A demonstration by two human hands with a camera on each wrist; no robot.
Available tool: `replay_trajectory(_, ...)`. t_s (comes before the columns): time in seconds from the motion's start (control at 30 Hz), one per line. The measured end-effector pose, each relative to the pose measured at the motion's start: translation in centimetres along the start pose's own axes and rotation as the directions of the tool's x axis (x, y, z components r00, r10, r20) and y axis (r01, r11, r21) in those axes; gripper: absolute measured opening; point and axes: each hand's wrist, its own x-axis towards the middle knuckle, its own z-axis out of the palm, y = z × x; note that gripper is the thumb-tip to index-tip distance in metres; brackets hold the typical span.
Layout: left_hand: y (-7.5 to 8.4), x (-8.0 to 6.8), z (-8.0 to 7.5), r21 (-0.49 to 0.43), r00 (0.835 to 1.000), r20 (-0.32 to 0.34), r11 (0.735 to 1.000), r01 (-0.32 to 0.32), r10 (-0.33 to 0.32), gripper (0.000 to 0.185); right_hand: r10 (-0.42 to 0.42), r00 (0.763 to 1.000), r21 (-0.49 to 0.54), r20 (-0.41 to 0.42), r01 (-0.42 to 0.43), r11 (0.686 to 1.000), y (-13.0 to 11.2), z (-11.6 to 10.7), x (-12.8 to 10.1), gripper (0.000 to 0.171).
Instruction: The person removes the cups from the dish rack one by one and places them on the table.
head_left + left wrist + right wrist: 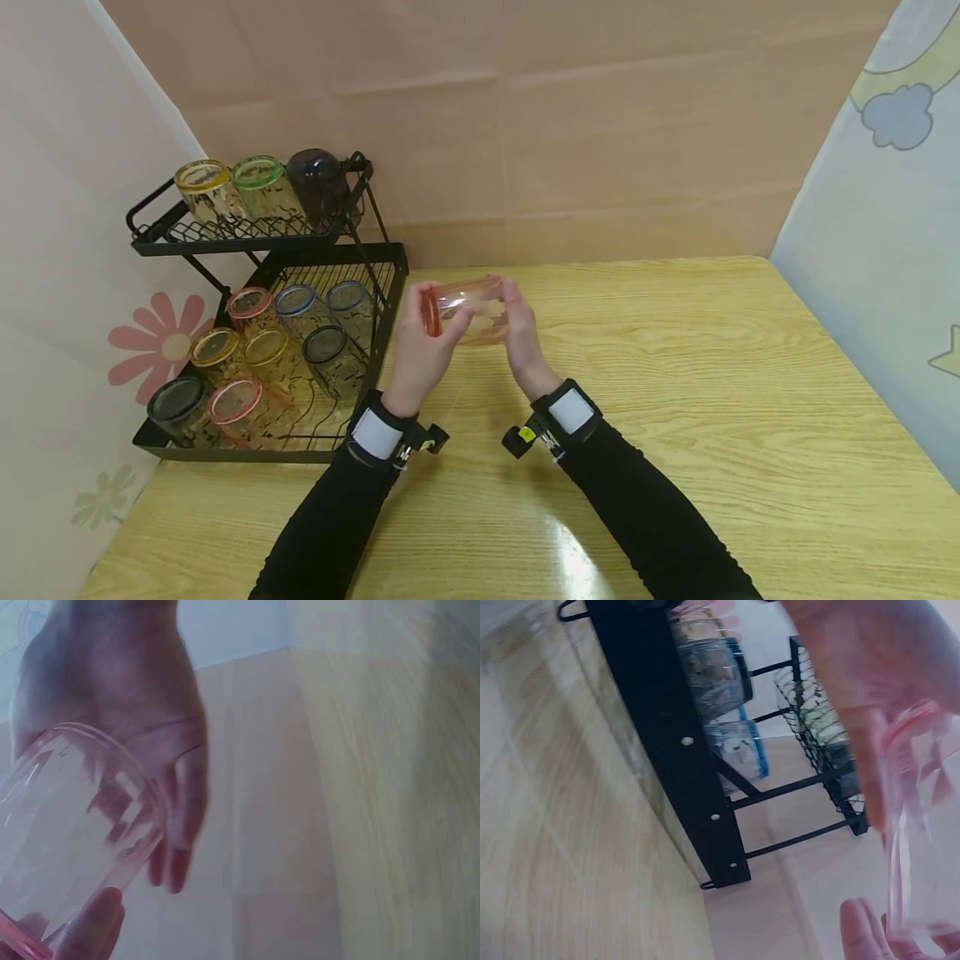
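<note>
A clear pink drinking glass (480, 330) is held on its side above the table, its thicker, darker pink end to the left. My left hand (418, 360) grips it near that end, thumb across the near side. At the other end, my right hand (527, 343) rests against the rim with mostly straight fingers. The left wrist view shows the right palm (124, 697) facing the mouth of the glass (82, 817). In the right wrist view, right fingertips (862, 930) appear below the glass (930, 847).
To the left stands a black two-tier rack (273, 456). Several coloured glasses, including a pink one (243, 408), stand upside down on its lower tier. The upper tier holds a yellow-rimmed glass (206, 190), a green-rimmed glass (262, 185) and a dark glass (318, 185). Beneath is a wooden table (712, 400).
</note>
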Motion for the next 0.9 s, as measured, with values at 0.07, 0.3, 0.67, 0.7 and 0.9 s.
replay_trajectory(0.07, -0.3, 0.0, 0.8, -0.068, 1.0, -0.012, 0.998, 0.01, -0.011, 0.049, 0.003, 1.0, 0.025, -0.025, -0.002, 1.0, -0.2, -0.3, 0.1, 0.066)
replay_trajectory(0.3, -0.3, 0.0, 2.5, -0.161, 0.999, -0.022, 0.987, 0.025, -0.029, 0.045, -0.023, 0.992, -0.001, -0.123, 0.023, 1.0, -0.1, -1.1, 0.4, 0.061)
replay_trajectory(0.67, -0.6, 0.0, -0.1, 0.064, 0.973, 0.212, 0.995, 0.076, -0.087, 0.057, -0.044, 0.995, -0.071, -0.087, 0.038, 0.997, 0.7, -1.7, 0.2, 0.054)
replay_trajectory(0.7, -0.4, 0.0, -0.5, 0.101, 0.965, 0.242, 0.992, 0.076, -0.098, 0.059, -0.045, 0.996, -0.093, -0.076, 0.038, 0.995, 0.7, -1.9, 0.1, 0.054)
replay_trajectory(0.9, 0.3, -0.6, -3.5, 0.277, 0.906, 0.389, 0.959, 0.057, -0.166, 0.069, -0.093, 0.996, -0.254, -0.016, 0.086, 0.963, 1.3, -3.1, -0.3, 0.045)
